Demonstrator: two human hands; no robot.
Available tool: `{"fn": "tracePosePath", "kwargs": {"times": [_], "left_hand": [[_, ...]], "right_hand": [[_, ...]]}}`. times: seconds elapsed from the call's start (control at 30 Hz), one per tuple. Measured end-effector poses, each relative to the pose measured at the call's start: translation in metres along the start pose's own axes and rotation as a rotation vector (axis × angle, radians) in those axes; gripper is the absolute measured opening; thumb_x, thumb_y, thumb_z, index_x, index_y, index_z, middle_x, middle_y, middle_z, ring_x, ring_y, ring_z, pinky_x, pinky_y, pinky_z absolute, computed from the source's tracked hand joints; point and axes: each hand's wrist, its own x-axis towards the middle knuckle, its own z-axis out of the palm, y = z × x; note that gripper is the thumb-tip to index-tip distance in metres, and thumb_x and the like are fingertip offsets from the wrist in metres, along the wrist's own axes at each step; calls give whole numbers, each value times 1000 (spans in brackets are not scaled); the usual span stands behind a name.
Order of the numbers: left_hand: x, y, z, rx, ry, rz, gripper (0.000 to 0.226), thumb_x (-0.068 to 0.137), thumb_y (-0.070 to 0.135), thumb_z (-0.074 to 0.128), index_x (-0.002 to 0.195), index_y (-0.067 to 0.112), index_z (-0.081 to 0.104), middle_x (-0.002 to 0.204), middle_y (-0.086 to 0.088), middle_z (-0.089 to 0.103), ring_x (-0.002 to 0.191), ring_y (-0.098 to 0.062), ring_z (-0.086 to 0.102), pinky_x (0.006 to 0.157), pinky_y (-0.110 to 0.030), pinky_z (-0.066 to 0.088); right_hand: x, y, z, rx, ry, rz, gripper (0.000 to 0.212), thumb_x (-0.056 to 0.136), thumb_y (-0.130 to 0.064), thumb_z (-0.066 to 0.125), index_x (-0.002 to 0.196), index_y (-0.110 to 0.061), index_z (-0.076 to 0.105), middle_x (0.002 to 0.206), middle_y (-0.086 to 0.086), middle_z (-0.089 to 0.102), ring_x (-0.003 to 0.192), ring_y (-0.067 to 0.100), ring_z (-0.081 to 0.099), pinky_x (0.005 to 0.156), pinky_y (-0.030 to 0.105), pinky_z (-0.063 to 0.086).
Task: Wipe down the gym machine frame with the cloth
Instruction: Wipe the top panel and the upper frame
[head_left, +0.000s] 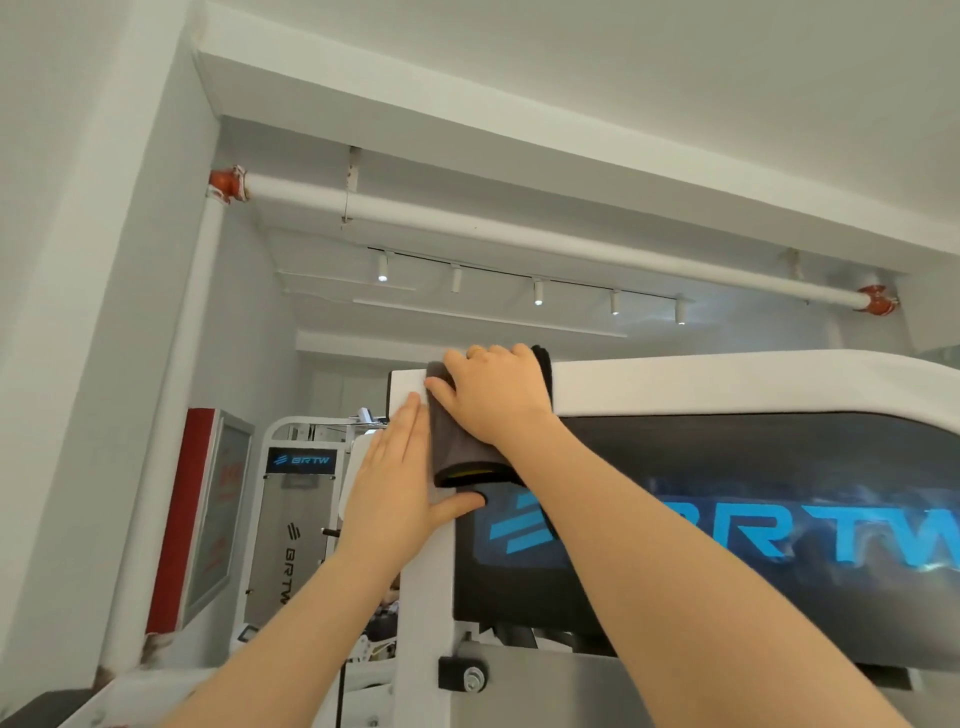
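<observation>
far-left sign (213, 514): red-edged wall panel, red marks on it, too blurred to be read.
background machine (298, 499): white frame; "BRTW" with a striped logo read in blue on its dark top plate, and again running vertically lower down on the grey shield.
left hand (387, 499): laid flat on the white upright, fingers straight and pointing up, thumb spread out to the right under the cloth; nothing gripped, frame judged to be steadied by it.
gym machine frame (675, 382): white, upper-left corner of it reached at overhead height; top beam curves away to the right.
cloth (460, 447): dark grey, a yellow edge seen at its lower fold; draped over the top-left corner of the frame and hanging down the front face, just right of the left fingers.
right hand (488, 395): pressed onto the cloth at the corner, fingers curled over the top edge, cloth held against the frame.
front panel (727, 519): dark, large blue "BRTW" with striped logo, last letter cut off by the picture edge.
progress: wiping judged under way at the top corner; no visible difference between wiped and unwiped paint, so the done share cannot be told. Top beam to the right and the upright below likely left.
</observation>
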Motion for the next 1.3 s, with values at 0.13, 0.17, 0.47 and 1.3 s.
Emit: {"fn": "tracePosePath", "kwargs": {"times": [0.13, 0.17, 0.47, 1.3], "left_hand": [[-2, -2, 4, 75, 3, -15, 112, 68, 72, 52, 148, 16, -3, 148, 11, -18, 141, -15, 6, 103, -24, 1], [-3, -2, 5, 77, 0, -14, 111, 68, 72, 52, 147, 16, -3, 144, 13, -21, 142, -15, 6, 103, -24, 1], [0, 8, -7, 13, -57, -38, 111, 70, 60, 64, 147, 13, 1, 156, 0, -4, 142, -14, 5, 110, -23, 8], [-6, 164, 24, 130, 0, 128, 108, 72, 67, 54, 148, 15, -2, 156, -2, -1, 143, -18, 3, 111, -31, 2]], "right_hand": [[-37, 58, -14, -87, 75, 188, 43, 96, -49, 27, 91, -17, 55, 89, 5, 63, 84, 26, 56, 73, 36, 29], [-44, 66, -16, -106, 76, 212, 44, 96, -49, 26, 92, -17, 55, 88, 5, 63, 84, 25, 55, 76, 36, 31], [-11, 6, -1, -31, 20, 44, 40, 100, -41, 23, 109, -16, 52, 109, 6, 60, 99, 28, 52, 81, 39, 30], [-102, 153, -39, -105, 125, 81, 43, 97, -44, 26, 121, -15, 48, 116, 7, 57, 105, 29, 50, 90, 41, 31]]}}
